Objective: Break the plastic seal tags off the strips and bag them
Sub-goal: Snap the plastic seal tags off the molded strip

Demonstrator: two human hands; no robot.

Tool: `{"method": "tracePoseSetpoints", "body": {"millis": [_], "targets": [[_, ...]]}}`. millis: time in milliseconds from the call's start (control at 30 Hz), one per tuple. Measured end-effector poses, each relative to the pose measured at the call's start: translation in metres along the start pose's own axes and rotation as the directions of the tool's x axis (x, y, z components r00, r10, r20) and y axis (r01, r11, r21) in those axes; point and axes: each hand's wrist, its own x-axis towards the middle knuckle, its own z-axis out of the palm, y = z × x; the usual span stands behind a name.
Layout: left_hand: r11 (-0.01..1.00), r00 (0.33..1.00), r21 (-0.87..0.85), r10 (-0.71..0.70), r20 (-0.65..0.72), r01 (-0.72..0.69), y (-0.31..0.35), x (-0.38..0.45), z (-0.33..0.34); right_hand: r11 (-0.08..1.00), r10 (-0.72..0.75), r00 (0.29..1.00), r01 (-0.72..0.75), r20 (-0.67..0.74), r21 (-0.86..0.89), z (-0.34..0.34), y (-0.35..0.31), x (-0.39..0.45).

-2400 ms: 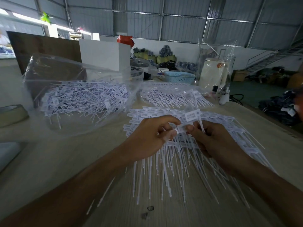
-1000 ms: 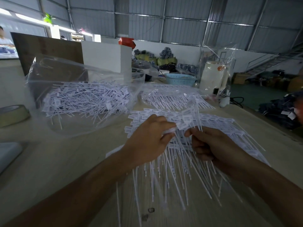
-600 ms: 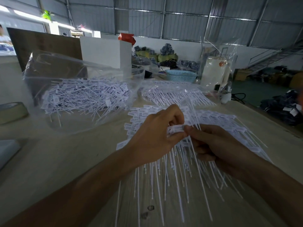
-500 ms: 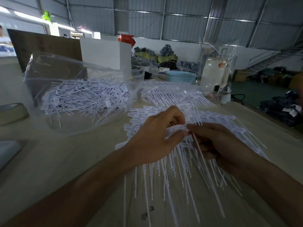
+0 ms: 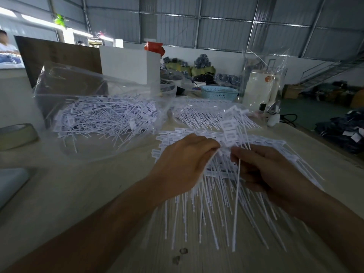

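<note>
A fanned heap of white plastic seal tag strips [image 5: 262, 154] lies on the wooden table in front of me. My left hand [image 5: 185, 164] pinches a strip of joined tags whose tails hang down. My right hand [image 5: 264, 170] grips a small bunch of loose tags [image 5: 230, 127] that stick up above its fingers, with one long tail hanging below. The two hands almost touch at the fingertips. A large clear plastic bag [image 5: 74, 91] holding many loose tags lies open at the left.
A second clear bag of tags [image 5: 199, 113] lies behind the heap. A tape roll [image 5: 15, 134] sits at the far left. A blue basket [image 5: 218, 92], a white box [image 5: 128, 64] and a wrapped white appliance [image 5: 260, 87] stand at the back. The table's edge runs along the right.
My hands have pulled slightly apart at the fingertips. The bunch of tags in my right hand now sticks up higher, and the strip's tails have swung.
</note>
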Motion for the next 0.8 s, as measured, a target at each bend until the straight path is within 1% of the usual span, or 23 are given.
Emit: {"method": "tracePoseSetpoints", "body": {"millis": [100, 167, 267, 300, 333, 367, 433, 467, 533, 600, 700, 767, 800], "targets": [[0.991, 0.999, -0.132, 0.029, -0.038, -0.034, 0.001, 0.001, 0.000, 0.987, -0.098, 0.995, 0.101, 0.027, -0.127, -0.004, -0.002, -0.002], [0.976, 1.000, -0.219, 0.003, -0.024, -0.008, -0.001, 0.001, -0.001, 0.959, -0.146, 0.987, 0.156, 0.061, -0.238, -0.006, -0.005, -0.004], [0.929, 0.990, -0.352, -0.079, 0.114, 0.115, -0.005, 0.002, -0.003, 0.844, -0.246, 0.958, 0.286, 0.148, -0.453, -0.005, -0.009, -0.006], [0.912, 0.982, -0.379, -0.101, 0.159, 0.155, -0.007, 0.003, -0.003, 0.827, -0.258, 0.954, 0.299, 0.151, -0.476, -0.005, -0.007, -0.006], [0.894, 0.977, -0.410, -0.113, 0.181, 0.180, -0.007, 0.003, -0.003, 0.849, -0.248, 0.960, 0.279, 0.129, -0.449, -0.004, -0.005, -0.005], [0.873, 0.977, -0.449, -0.122, 0.176, 0.190, -0.007, 0.004, -0.003, 0.896, -0.221, 0.971, 0.241, 0.096, -0.372, -0.002, -0.004, -0.005], [0.831, 0.983, -0.525, -0.142, 0.116, 0.182, -0.006, 0.005, -0.004, 0.976, -0.102, 0.994, 0.108, 0.042, -0.188, 0.001, 0.001, -0.001], [0.816, 0.984, -0.550, -0.157, 0.084, 0.177, -0.005, 0.005, -0.004, 0.993, -0.038, 0.999, 0.041, 0.031, -0.110, 0.000, 0.004, 0.001], [0.810, 0.982, -0.559, -0.184, 0.042, 0.176, -0.004, 0.006, -0.004, 0.999, 0.047, 0.998, -0.047, 0.034, -0.001, -0.001, 0.006, 0.002], [0.819, 0.980, -0.545, -0.195, 0.030, 0.180, -0.003, 0.005, -0.002, 0.996, 0.070, 0.994, -0.075, 0.086, 0.056, 0.000, 0.005, 0.002], [0.825, 0.974, -0.527, -0.226, 0.022, 0.203, -0.002, 0.004, -0.001, 0.994, 0.040, 0.994, -0.050, 0.099, 0.097, 0.001, 0.005, 0.002], [0.874, 0.977, -0.447, -0.213, 0.002, 0.192, -0.002, 0.003, 0.001, 0.989, 0.043, 0.995, -0.054, 0.087, 0.135, 0.001, 0.003, 0.001], [0.914, 0.984, -0.369, -0.180, -0.004, 0.166, -0.003, 0.002, 0.001, 0.984, 0.053, 0.995, -0.068, 0.090, 0.166, 0.000, 0.002, 0.001]]}}
